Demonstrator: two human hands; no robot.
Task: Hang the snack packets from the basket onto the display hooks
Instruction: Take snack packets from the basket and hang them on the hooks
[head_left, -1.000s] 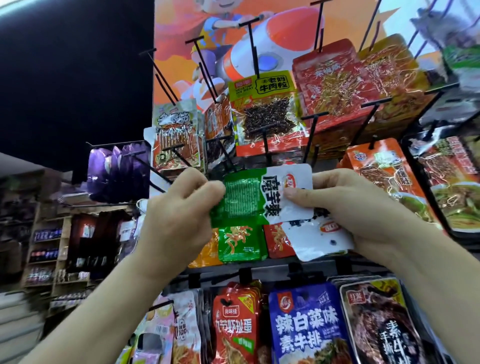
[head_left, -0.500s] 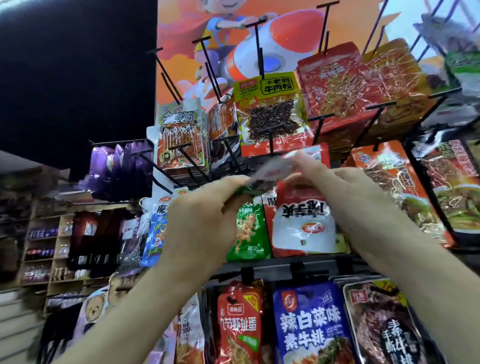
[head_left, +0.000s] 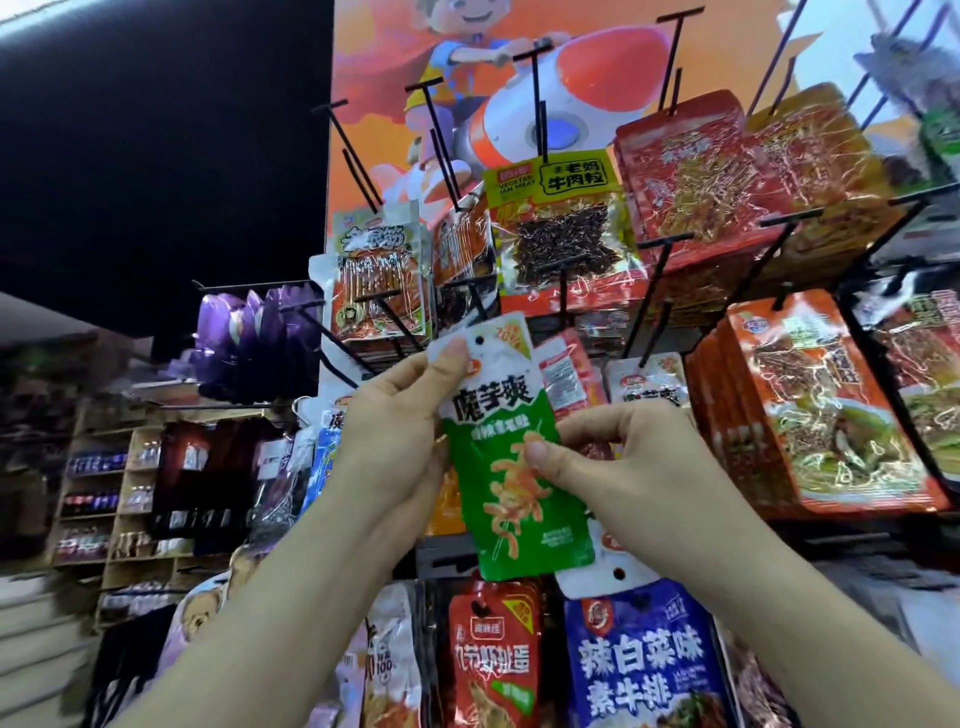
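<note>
At the centre of the frame, both hands hold a green konjac snack packet (head_left: 511, 467) upright, tilted slightly to the left, with its white top band uppermost. The left hand (head_left: 400, 436) grips the packet's upper left corner, its thumb lying flat on the white band just beside the punched hang hole. The right hand (head_left: 623, 457) pinches the packet at mid-height from the right, its thumb pressed on the green front and its fingers curled behind. Both grips are therefore closed on the same packet.

The packet's top edge sits just below the tip of a black display hook (head_left: 474, 293), and the hole is not threaded onto it. A white packet edge (head_left: 608, 577) with its own hole shows under the right wrist, but whether that hand holds it cannot be told.

Packets hang all around:
- Upper centre: a yellow-topped beef-grain packet (head_left: 561, 228).
- Upper right: red packets (head_left: 691, 176).
- Right: an orange packet (head_left: 831, 405).
- Bottom: a blue packet (head_left: 644, 670).
- Left: purple packets (head_left: 249, 338).

A cartoon poster (head_left: 467, 78) backs the rack.
</note>
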